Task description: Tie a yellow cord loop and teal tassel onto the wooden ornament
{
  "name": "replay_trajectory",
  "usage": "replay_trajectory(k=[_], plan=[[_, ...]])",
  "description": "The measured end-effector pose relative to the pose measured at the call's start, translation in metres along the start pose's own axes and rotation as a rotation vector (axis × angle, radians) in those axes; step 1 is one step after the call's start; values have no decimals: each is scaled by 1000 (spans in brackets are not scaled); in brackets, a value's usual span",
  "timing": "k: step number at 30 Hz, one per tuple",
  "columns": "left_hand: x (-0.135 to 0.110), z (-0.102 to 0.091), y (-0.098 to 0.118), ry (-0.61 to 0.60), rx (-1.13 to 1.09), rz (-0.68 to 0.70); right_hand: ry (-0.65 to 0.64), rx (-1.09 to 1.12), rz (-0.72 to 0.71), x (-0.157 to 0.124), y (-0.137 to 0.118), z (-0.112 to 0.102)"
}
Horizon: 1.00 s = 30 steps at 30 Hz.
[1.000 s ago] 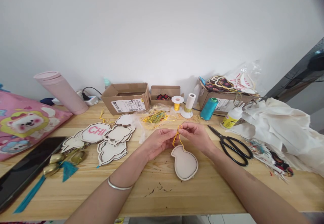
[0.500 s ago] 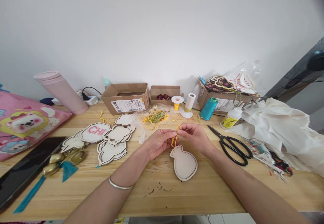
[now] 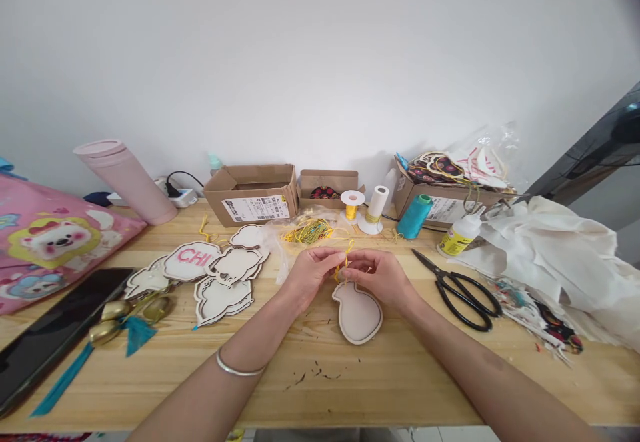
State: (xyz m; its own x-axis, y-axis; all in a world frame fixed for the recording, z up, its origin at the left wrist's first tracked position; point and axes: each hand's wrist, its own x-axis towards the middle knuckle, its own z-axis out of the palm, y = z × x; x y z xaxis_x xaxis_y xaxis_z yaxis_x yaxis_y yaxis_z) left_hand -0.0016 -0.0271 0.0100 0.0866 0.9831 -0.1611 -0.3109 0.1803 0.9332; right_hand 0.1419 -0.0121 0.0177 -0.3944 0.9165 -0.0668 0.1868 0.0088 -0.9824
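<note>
A yellow cord [image 3: 349,247] is pinched between the fingers of both hands. My left hand [image 3: 313,274] is closed on it from the left, with a loop showing above the fingertips. My right hand [image 3: 377,274] is closed on the cord from the other side, its thumb lower down. Below them hangs or rests a pale gourd-shaped wooden piece [image 3: 359,315], its narrow neck touching or close to my right fingers. The cord runs to the top of that neck. Fingers hide the exact knot or crossing.
Black-handled scissors [image 3: 463,289] and a glue bottle [image 3: 459,234] lie to the right. Wooden cutouts [image 3: 237,265] and a phone [image 3: 55,329] are left. Behind stand cardboard boxes [image 3: 250,195], a yellow cord spool [image 3: 352,207] and a teal thread cone [image 3: 415,217].
My right hand has lowered its thumb and fingers along the cord toward the gourd's neck. The gourd-shaped piece has shifted slightly up and left. The view has moved a little.
</note>
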Motion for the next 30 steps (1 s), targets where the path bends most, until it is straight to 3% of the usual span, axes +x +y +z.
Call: replay_trajectory(k=[3,6,10,14,17,20,24,30], plan=[[-1,1,2,33,81,52,18,-9,-20,2,6,-1],[-2,2,5,97,175,88,75,-126,-127,6,12,-9],[-1,0,6,138,289,132,136,-482,-397,6,7,-22],[0,0,6,92,446,169,174,-899,-731,1,-7,-26],[-3,2,9,36,627,245,186,-1078,-847,0,-9,-28],[-7,3,12,-51,719,322,200,-1067,-834,2,-6,-32],[-7,2,13,-133,636,306,119,-812,-730,4,-6,-33],[-8,3,11,-177,394,190,-11,-296,-389,3,-8,-31]])
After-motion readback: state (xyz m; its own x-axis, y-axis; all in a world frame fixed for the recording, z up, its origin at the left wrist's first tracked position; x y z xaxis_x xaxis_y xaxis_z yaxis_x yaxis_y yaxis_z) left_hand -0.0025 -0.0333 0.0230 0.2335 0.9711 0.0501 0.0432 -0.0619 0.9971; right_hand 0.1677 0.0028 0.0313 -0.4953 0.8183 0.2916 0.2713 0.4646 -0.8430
